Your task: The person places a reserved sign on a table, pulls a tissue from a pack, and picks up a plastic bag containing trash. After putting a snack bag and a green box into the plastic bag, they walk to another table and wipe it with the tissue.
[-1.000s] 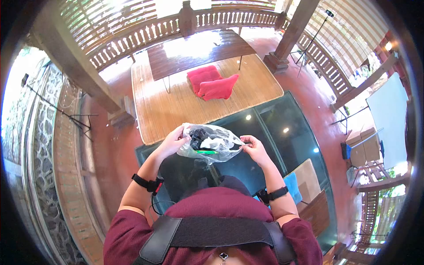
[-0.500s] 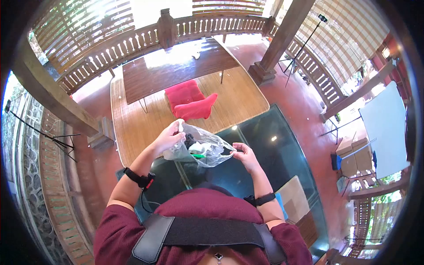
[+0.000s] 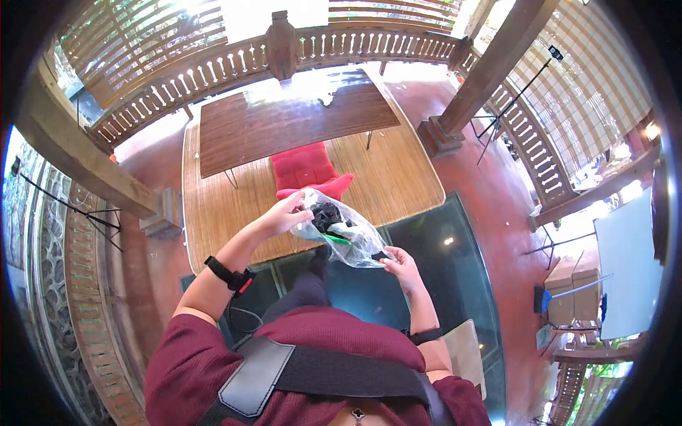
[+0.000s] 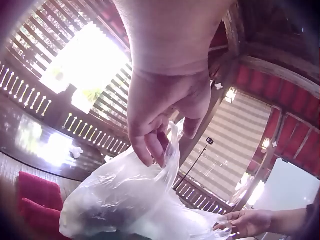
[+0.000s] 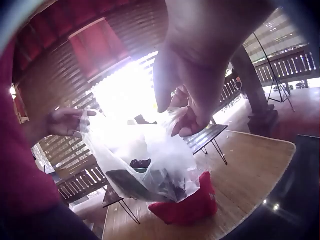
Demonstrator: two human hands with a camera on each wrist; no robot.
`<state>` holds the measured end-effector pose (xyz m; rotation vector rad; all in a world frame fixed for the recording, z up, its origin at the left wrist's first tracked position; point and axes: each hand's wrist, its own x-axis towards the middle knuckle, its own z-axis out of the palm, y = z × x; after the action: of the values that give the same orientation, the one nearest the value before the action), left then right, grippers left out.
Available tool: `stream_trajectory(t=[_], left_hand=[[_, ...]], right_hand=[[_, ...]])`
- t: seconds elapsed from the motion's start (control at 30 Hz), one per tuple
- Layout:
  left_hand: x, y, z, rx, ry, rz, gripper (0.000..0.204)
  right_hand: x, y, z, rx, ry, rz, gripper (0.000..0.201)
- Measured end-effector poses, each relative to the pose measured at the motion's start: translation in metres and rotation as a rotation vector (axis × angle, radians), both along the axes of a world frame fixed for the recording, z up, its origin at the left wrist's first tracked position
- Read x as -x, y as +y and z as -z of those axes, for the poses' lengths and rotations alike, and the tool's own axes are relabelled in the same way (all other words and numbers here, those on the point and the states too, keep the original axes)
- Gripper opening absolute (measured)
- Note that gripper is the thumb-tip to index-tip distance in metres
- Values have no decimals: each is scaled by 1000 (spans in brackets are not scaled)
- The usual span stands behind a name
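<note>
A clear plastic bag (image 3: 366, 248) hangs stretched between both hands, over the red chair's near side and the dark glass floor in the head view. My left hand (image 3: 285, 214) pinches one side of its mouth. At the opposite side, the right hand (image 3: 403, 271) pinches the other edge. Inside lie a crumpled black thing (image 3: 327, 216) and a bright green strip (image 3: 337, 240), with something white beside them. The left wrist view shows the bag (image 4: 120, 190) hanging below the thumb and fingers, its gathered top between them.
A red floor chair (image 3: 302, 167) stands on a woven mat (image 3: 412, 181) before a low wooden table (image 3: 284, 131). Beneath me is a dark glass panel (image 3: 433, 241). Wooden pillars (image 3: 490, 71), tripods, cardboard boxes (image 3: 572, 287) and a whiteboard (image 3: 629, 263) stand around.
A dark-clad leg has come into view below the bag. The bag now overlaps the red chair's near part, and its right end hangs lower. Both hands keep their hold.
</note>
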<state>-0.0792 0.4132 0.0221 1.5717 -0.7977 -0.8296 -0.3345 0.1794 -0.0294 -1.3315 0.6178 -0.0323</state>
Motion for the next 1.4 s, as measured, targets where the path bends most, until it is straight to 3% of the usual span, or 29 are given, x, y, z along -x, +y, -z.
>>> stream_trajectory(t=[0.23, 0.33, 0.43, 0.5, 0.53, 0.57, 0.63, 0.73, 0.83, 0.87, 0.97, 1.13, 1.27, 1.33, 1.4], left_hand=[[-66, -60, -9, -67, 11, -41, 42], [-97, -80, -20, -270, -128, -68, 48], [-126, -96, -19, -283, -346, -97, 51], [-140, -105, -17, -244, -302, -85, 55], [-148, -110, -13, -248, -307, -93, 56], [-155, -115, -8, -252, -312, -103, 57], [-164, -127, 0, -220, -417, -168, 57], [-173, -146, -5, -308, -371, -177, 56], [-182, -172, 1, -300, -598, -234, 56], [-188, -182, 5, -339, -527, -219, 58], [-194, -218, -12, -425, -551, -249, 60], [-214, -275, 3, -329, -529, -353, 61], [-222, -320, -2, -180, -332, -417, 60], [-223, -337, -4, -81, -331, -464, 52], [-233, -342, 3, -155, -257, -472, 49]], right_hand=[[-72, -63, -5, 51, -18, -46, 37], [-113, -93, -18, 139, -7, -123, 37], [-156, -114, -30, 142, -33, -177, 36], [-177, -130, -25, 219, 22, -244, 28], [-188, -138, -28, 457, 57, -300, 21], [-197, -144, -28, 469, 70, -314, 18], [-216, -150, -48, 502, 63, -363, 22], [-234, -174, -38, 625, 65, -410, 29], [-253, -206, -34, 695, 23, -422, 38], [-260, -220, -34, 730, 11, -458, 46], [-279, -260, -29, 739, -95, -412, 50], [-306, -336, -23, 736, -208, -405, 47], [-326, -379, -15, 292, -202, -373, 33], [-342, -398, -4, 208, -133, -386, 31], [-359, -409, 1, 200, -100, -381, 28]])
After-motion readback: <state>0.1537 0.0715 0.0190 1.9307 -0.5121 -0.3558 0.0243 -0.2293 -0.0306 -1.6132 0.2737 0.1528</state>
